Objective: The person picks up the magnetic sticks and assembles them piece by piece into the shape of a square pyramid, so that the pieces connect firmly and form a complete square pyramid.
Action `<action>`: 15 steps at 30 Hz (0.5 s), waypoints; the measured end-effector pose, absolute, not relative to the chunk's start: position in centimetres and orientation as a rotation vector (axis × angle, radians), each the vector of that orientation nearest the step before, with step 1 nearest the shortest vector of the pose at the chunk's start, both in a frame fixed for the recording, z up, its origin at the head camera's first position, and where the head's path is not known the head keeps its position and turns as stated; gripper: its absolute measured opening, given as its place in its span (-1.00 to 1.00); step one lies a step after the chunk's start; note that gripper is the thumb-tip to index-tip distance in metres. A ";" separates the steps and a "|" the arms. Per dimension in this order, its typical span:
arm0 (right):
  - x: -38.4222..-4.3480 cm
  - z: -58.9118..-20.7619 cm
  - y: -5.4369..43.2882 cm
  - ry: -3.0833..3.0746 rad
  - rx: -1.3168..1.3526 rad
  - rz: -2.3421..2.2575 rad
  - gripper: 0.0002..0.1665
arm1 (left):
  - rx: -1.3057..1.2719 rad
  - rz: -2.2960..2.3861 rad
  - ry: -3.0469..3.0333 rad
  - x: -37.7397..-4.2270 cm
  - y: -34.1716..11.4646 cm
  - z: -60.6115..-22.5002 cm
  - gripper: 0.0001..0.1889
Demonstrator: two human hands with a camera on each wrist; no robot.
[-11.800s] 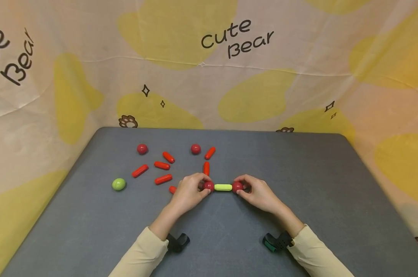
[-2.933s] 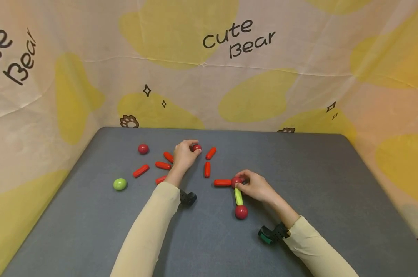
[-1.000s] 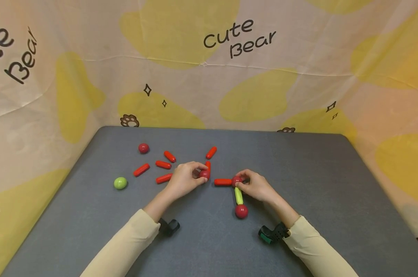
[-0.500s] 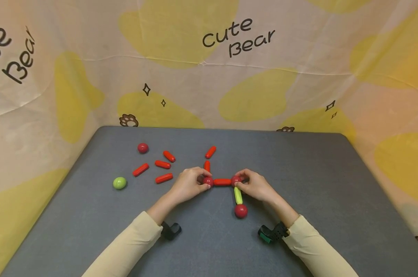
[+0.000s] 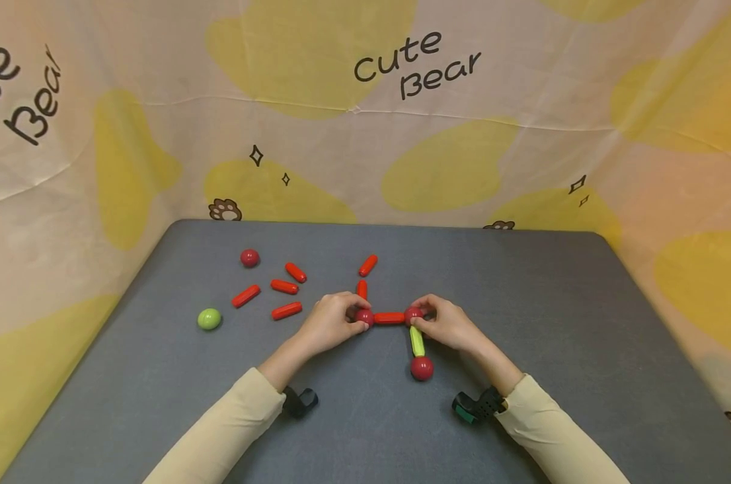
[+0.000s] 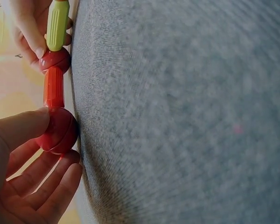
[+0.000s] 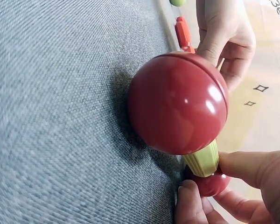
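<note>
"What is shown by one view and not another?"

"Left of the left hand [image 5: 327, 324], a green ball [image 5: 209, 319] is seen whole from the head; by the right wrist view it is cut off. A far red ball [image 5: 249, 258] and four loose red rods [image 5: 286, 310] are also spread there. A seam is revealed on the left red ball [image 6: 63, 130] by the left wrist view, and on the near red ball [image 7: 179, 105] by the right."

"And the edges?"

"Between the left hand and the left edge of the table [image 5: 129, 403], those loose pieces are scattered. Beyond that hand, two more red rods [image 5: 368, 265] are seen. Right of the right hand [image 5: 451, 325], a wide grey stretch is offered up to the edge."

"The hands?"

"By the left hand, the left red ball is pinched between thumb and fingers. Between the hands, both held balls are bridged by a ridged red rod [image 5: 389, 318]. By the right hand, the corner red ball [image 5: 411, 316] is pinched likewise; it is joined, on the person's side, to the near red ball by a lime rod [image 5: 417, 343]."
</note>
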State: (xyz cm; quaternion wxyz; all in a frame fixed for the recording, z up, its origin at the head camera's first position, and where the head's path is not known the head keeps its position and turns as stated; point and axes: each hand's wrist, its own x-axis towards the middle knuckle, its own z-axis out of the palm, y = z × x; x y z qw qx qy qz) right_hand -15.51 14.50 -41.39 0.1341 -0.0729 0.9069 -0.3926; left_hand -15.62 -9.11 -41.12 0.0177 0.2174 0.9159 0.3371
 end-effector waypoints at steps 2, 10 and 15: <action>-15.5 -41.4 14.6 2.639 -0.222 -1.131 -0.69 | 0.675 1.056 2.842 -15.6 -9.1 -41.1 -0.71; -15.3 -41.2 15.2 2.668 -0.270 -1.116 -0.71 | 0.674 1.029 2.873 -15.4 -8.9 -41.3 -0.71; -15.1 -41.1 16.0 2.671 -0.314 -1.107 -0.69 | 0.703 1.066 2.897 -14.8 -8.7 -40.9 -0.75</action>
